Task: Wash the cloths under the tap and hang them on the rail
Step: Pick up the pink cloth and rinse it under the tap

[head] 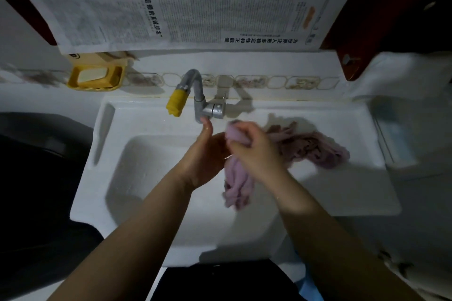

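My right hand (pixel 254 151) fingers curled, gripping cloth (pixel 237 183); left hand (pixel 208 154) fingertip at tap (pixel 203 105), other fingers hidden, state unclear. Water flow unreadable.

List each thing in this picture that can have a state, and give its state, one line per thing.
left hand: open, fingertips touching the tap base
right hand: grips the held cloth
held cloth: bunched, hanging over the basin
second cloth: crumpled, lying on the sink ledge
tap: no water visible
soap dish: holds a bar of soap
sink: no standing water seen
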The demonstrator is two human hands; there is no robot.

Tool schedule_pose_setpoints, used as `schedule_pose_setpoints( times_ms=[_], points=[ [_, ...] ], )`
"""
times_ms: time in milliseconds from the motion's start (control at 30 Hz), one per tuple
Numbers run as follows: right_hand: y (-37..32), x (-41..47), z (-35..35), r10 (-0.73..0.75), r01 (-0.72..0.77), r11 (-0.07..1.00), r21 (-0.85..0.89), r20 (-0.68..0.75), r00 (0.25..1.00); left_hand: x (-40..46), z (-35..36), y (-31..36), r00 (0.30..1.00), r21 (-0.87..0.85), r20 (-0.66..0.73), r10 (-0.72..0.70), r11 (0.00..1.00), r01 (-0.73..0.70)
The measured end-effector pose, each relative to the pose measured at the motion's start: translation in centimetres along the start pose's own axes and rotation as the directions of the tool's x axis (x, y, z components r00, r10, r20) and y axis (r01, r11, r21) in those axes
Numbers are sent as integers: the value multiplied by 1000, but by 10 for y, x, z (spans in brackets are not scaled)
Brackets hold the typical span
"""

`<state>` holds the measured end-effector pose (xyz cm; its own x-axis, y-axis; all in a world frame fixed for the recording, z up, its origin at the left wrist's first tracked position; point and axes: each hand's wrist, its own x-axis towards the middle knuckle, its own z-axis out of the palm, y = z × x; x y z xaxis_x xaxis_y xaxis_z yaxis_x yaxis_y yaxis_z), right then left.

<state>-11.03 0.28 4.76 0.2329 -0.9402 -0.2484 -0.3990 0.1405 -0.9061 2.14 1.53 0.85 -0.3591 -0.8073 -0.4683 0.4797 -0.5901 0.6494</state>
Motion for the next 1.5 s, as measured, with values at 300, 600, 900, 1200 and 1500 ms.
schedule_pose_setpoints(
  times_ms=[300, 600, 900, 1200, 1500],
  points=[
    [18, 5, 60, 106, -143, 981, 130, 256, 961, -38, -67, 16, 880, -64, -466, 91, 989, -136],
    [15, 123, 65, 241, -248, 965, -84, -86, 967, -60, -87, 31, 862, -147, -506, 38, 981, -129],
    [32, 164, 62, 100, -190, 780, -597, -181, 978, -49, -74, 30, 844, 133, -525, 112, 990, -48],
    [44, 167, 62, 107, -205, 869, -451, -233, 966, -44, -56, 35, 881, 347, -445, 161, 938, 4],
    [47, 163, 61, 94, -180, 914, -363, -244, 965, -42, -56, 39, 902, 382, -402, 156, 924, 10]
  ],
)
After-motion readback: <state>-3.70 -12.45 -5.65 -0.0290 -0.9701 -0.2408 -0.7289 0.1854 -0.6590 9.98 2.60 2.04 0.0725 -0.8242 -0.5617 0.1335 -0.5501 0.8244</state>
